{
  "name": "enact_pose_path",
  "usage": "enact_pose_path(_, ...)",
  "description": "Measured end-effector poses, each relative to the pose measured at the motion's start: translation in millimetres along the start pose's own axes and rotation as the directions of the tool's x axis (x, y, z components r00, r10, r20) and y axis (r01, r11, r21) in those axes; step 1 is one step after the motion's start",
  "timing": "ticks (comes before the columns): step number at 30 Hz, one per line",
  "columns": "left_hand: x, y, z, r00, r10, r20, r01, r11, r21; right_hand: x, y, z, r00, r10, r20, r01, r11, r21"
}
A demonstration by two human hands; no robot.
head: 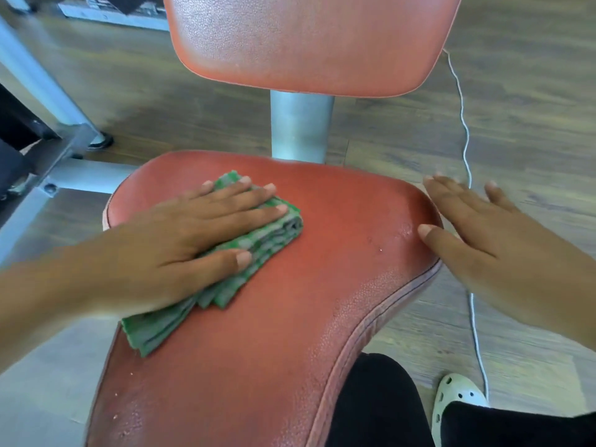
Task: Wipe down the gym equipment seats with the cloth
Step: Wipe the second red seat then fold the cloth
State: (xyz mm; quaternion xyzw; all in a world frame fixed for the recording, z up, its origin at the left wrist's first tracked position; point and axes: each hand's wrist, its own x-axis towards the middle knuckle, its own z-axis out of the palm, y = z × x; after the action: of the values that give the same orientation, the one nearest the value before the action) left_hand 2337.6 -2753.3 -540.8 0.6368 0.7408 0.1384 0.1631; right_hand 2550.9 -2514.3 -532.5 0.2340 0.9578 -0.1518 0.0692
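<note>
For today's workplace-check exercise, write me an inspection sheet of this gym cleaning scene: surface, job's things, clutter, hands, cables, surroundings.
Surface: red padded seat, textured, with small pale specks near its front left edge.
Job's things: folded green checked cloth lying on the seat's left part; red backrest pad above, on a grey post.
Clutter: nothing seen.
Hands: left hand pressed flat on the cloth, fingers spread; right hand open at the seat's right edge, holding nothing.
Cables: thin white cord trailing across the floor, right of the seat.
Surroundings: wood-look floor; grey metal frame on the left; pale perforated shoe and dark trouser leg below.
</note>
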Motion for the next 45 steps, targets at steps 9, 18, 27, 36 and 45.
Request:
enact_pose_path(9, 70.2, 8.8, 15.0, 0.999, 0.002, 0.049, -0.009, 0.991, 0.137, -15.0, 18.7, 3.9, 0.996, -0.009, 0.090, 0.011, 1.000, -0.026)
enact_pose_path(18, 93.5, 3.2, 11.5, 0.996, -0.058, 0.065, 0.049, 0.989, 0.139, -15.1, 19.0, 8.9, 0.995, -0.027, 0.098, 0.030, 0.999, -0.028)
enact_pose_path(27, 71.5, 25.3, 15.8, 0.992, 0.103, 0.072, -0.111, 0.986, 0.126, -5.5, 13.2, 16.0, 0.998, -0.060, 0.030, 0.062, 0.996, -0.071)
enact_pose_path(36, 61.3, 9.4, 14.4, 0.996, -0.084, -0.040, 0.090, 0.983, 0.163, 2.2, -26.1, 24.1, 0.976, -0.188, -0.113, 0.183, 0.982, -0.052)
enact_pose_path(45, 8.2, -54.5, -7.6, 0.901, -0.411, -0.142, 0.418, 0.908, 0.028, 32.0, -87.1, 24.3, 0.954, -0.297, -0.045, 0.297, 0.955, -0.004)
